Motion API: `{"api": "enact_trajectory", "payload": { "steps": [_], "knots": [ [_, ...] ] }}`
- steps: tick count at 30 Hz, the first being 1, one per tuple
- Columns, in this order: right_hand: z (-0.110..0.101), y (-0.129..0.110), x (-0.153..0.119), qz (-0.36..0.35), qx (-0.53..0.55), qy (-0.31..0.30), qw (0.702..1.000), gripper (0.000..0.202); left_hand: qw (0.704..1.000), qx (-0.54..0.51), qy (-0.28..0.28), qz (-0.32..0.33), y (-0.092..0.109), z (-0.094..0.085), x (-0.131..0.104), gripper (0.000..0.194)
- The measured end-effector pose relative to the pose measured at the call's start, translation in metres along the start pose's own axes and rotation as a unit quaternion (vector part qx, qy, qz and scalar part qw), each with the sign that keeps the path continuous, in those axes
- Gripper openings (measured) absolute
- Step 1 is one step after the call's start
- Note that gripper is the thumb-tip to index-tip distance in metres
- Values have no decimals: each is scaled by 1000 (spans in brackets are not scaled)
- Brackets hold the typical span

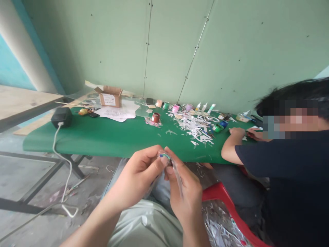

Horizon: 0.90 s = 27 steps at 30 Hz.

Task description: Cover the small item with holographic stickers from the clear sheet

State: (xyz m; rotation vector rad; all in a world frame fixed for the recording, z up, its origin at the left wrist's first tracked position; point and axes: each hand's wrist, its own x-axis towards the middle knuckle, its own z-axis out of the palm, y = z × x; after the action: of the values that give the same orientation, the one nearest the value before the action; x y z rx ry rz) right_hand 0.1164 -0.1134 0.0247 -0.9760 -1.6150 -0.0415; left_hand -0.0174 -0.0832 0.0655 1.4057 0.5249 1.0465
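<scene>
Just in front of the green table's near edge, my left hand and my right hand meet at the fingertips. Between them they pinch a clear plastic piece with a small blue and green patch at its top. The left thumb presses on that patch. A clear strip runs down along my right fingers. Fingers partly hide the piece, so its full shape cannot be made out.
The green table bears a cardboard box, papers, paint jars, white scraps and a black adapter with a white cable. A person works at the right. A red-rimmed container of scraps stands below.
</scene>
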Motion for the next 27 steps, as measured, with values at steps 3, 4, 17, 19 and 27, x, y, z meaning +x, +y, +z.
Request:
{"api": "enact_trajectory", "payload": {
  "steps": [3,4,17,19,27],
  "knots": [
    [-1,2,-1,-13,-12,4,1000,47,1000,18,-6,1,1,-1,-1,31],
    [-1,2,-2,-22,-22,13,999,48,1000,10,-4,0,0,0,-1,31],
    [3,-3,-5,-21,-14,32,999,50,986,-159,-1,-46,-6,8,0,33],
    [2,-1,-5,-21,-24,26,999,50,990,-135,0,-36,-5,6,0,33],
    [0,1,-6,-53,-111,47,991,52,1000,11,6,-3,1,4,-1,35]
  ]
}}
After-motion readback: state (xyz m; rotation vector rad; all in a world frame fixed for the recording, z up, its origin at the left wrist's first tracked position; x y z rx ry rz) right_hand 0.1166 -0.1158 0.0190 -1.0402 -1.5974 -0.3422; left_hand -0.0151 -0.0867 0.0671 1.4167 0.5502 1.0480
